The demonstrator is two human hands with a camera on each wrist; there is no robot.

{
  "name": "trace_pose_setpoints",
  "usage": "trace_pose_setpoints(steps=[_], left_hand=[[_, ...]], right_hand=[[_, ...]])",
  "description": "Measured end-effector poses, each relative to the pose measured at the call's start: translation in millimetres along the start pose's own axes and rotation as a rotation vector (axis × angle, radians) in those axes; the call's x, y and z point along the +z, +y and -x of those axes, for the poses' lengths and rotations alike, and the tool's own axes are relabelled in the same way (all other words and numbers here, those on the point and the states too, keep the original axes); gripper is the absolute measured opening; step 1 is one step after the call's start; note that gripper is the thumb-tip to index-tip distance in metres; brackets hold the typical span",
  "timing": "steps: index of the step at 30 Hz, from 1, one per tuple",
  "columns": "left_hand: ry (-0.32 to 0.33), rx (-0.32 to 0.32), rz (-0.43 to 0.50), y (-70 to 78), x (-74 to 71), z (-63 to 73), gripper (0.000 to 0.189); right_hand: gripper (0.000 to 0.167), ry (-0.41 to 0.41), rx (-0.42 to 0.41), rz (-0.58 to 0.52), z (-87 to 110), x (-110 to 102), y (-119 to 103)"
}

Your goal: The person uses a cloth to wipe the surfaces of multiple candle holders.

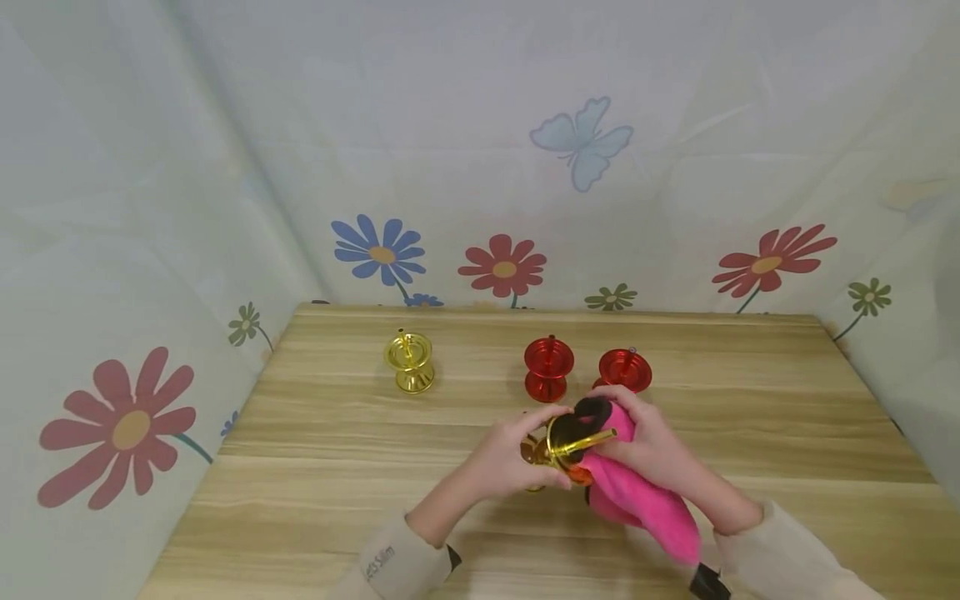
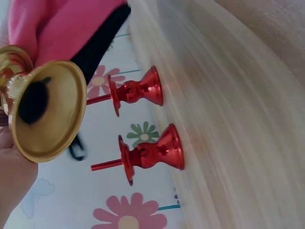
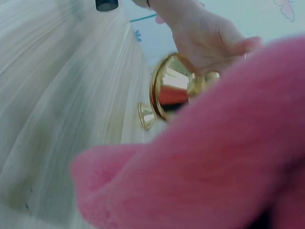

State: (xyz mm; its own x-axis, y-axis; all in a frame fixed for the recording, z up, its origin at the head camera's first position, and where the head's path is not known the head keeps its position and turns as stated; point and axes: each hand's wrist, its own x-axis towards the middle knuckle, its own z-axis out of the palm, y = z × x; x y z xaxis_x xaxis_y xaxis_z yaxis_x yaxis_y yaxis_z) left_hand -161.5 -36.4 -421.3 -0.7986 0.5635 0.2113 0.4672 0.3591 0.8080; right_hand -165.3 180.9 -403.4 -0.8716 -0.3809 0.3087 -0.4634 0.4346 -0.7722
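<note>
My left hand point(image 1: 501, 457) grips a shiny gold candlestick point(image 1: 555, 450) around its waist, tilted so its thin stem points right. In the left wrist view its hollow base point(image 2: 55, 114) faces the camera. A pink cloth point(image 1: 647, 502) with black edging is held in my right hand point(image 1: 658, 446), bunched against the candlestick's dish and stem. The cloth's lower end hangs down over the table. In the right wrist view the pink cloth point(image 3: 190, 157) fills much of the picture and hides my right fingers.
A red candlestick point(image 1: 548, 367) stands upright beyond my hands, with another red one point(image 1: 626, 369) to its right, partly hidden by my right hand. A second gold candlestick point(image 1: 410, 360) stands at the back left of the wooden table point(image 1: 315, 467). Flower-printed curtain point(image 1: 645, 208) closes off the back.
</note>
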Motion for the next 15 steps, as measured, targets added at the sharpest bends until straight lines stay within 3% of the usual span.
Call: trace_pose_setpoints(steps=[5, 9, 12, 15], left_hand=[[0.043, -0.074, 0.123, -8.6, 0.4, 4.3, 0.068], [0.177, -0.089, 0.293, -10.5, -1.0, 5.6, 0.069], [0.309, -0.061, 0.413, -7.4, -1.9, 4.5, 0.069], [0.414, -0.028, 0.497, -3.0, -0.1, 2.4, 0.072]], right_hand=[[0.052, 0.119, 0.107, 0.027, -1.2, -8.0, 5.5], [0.050, 0.153, 0.170, -0.042, 1.0, -14.6, 8.1], [0.044, 0.165, 0.173, -0.212, 3.7, -14.3, 10.2], [0.039, 0.174, 0.145, -0.468, 5.8, -8.8, 11.0]])
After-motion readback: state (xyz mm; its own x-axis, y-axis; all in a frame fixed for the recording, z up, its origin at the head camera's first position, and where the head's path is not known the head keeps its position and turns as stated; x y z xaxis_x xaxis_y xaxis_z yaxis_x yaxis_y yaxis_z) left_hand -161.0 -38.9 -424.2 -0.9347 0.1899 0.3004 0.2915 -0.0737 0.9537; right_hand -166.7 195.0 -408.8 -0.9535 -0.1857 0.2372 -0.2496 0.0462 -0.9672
